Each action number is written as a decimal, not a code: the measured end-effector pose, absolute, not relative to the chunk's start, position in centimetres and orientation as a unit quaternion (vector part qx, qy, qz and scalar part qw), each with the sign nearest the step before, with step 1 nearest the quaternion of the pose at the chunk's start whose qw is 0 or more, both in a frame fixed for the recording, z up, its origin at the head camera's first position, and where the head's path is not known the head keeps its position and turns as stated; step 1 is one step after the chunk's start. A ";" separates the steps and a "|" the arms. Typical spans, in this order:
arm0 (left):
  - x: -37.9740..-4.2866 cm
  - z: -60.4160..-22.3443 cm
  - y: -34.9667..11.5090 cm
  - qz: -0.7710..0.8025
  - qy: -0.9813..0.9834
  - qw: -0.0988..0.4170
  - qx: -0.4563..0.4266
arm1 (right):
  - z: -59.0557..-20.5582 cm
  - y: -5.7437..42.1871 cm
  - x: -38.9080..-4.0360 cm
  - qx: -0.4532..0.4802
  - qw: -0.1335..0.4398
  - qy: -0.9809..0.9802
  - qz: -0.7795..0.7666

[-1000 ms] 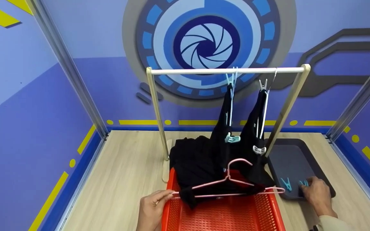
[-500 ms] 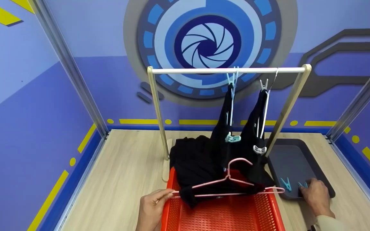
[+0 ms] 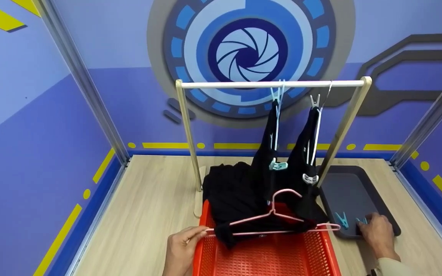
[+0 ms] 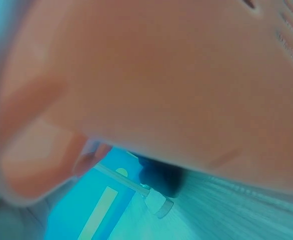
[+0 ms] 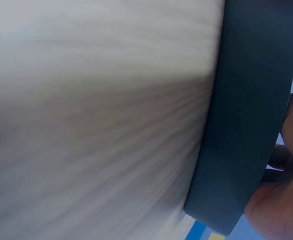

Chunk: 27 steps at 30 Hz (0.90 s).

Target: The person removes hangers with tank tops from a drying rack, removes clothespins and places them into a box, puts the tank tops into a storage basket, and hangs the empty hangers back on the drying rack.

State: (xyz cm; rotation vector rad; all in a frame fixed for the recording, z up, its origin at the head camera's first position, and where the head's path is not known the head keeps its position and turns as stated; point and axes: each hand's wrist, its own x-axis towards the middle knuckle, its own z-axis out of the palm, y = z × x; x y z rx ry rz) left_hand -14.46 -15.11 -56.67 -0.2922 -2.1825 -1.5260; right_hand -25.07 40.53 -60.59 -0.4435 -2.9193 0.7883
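Observation:
My left hand [image 3: 182, 245] pinches the left end of a pink clothes hanger [image 3: 251, 218] between thumb and fingers. Black clothing [image 3: 228, 188] is draped over the hanger and bunched behind it, over the far part of a red plastic basket [image 3: 267, 260]. At the right, my right hand [image 3: 378, 232] reaches over the near edge of a dark grey tray [image 3: 351, 188], its fingers at a light-blue clothespin [image 3: 361, 220] partly hidden by them. Another light-blue clothespin [image 3: 342, 220] lies to its left. The right wrist view shows curled fingers [image 5: 281, 200] beyond the tray's wall.
A small garment rack [image 3: 228, 85] stands behind the basket. From its bar hang a blue hanger [image 3: 277, 119] and a white hanger [image 3: 316, 138], each with black cloth held by clothespins. Printed panels and metal posts enclose the wooden table [image 3: 148, 203].
My right hand and the clothespin at its fingers shift very slightly left. My left hand, the pink hanger and the black clothing stay in place.

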 end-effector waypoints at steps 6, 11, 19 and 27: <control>-14.4 -56.6 -15.0 -0.557 -0.789 0.237 -0.109 | -60.1 39.9 -24.8 -0.167 0.046 -0.948 0.268; -14.4 -56.7 -15.0 -0.557 -0.790 0.234 -0.107 | -59.0 38.4 -24.1 -0.159 0.095 -0.940 0.287; -14.4 -56.7 -15.0 -0.561 -0.789 0.227 -0.101 | -56.2 35.0 -23.0 -0.118 0.159 -0.923 0.329; -14.4 -56.7 -15.0 -0.563 -0.788 0.227 -0.105 | -53.9 32.2 -20.9 -0.090 0.186 -0.908 0.364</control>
